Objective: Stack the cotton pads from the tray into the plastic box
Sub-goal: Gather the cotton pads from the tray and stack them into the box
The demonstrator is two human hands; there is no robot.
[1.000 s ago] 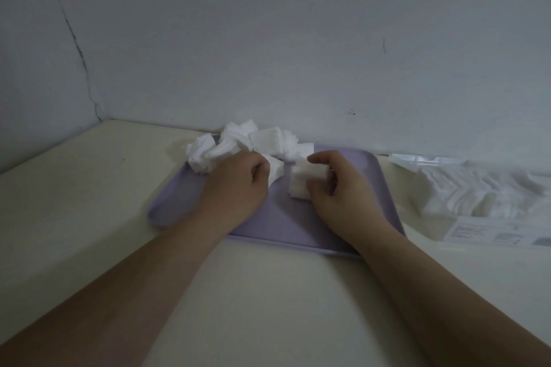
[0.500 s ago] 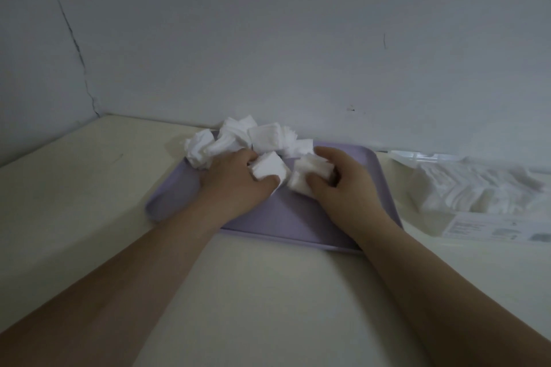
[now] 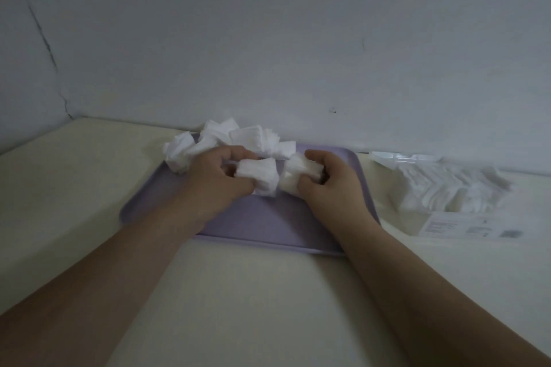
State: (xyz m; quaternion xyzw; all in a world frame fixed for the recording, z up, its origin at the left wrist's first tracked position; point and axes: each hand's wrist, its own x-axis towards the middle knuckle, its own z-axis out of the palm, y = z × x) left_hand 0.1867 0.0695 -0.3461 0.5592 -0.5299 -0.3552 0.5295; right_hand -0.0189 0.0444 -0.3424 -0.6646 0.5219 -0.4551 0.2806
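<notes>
My left hand (image 3: 219,180) pinches one wad of cotton pads (image 3: 259,177), and my right hand (image 3: 332,188) grips a second wad (image 3: 293,177), both over the one lilac tray (image 3: 268,225). A loose pile (image 3: 232,138) lies behind them. One part-filled plastic box (image 3: 447,188) sits at the right.

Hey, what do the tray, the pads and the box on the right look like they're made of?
Tray: probably plastic, matte lilac; smooth moulded surface with a rounded raised rim.
Pads: soft white cotton, matte and fibrous; they crumple and show layered edges.
Box: apparently thin clear plastic, slightly glossy; the pads inside show through its wall.
</notes>
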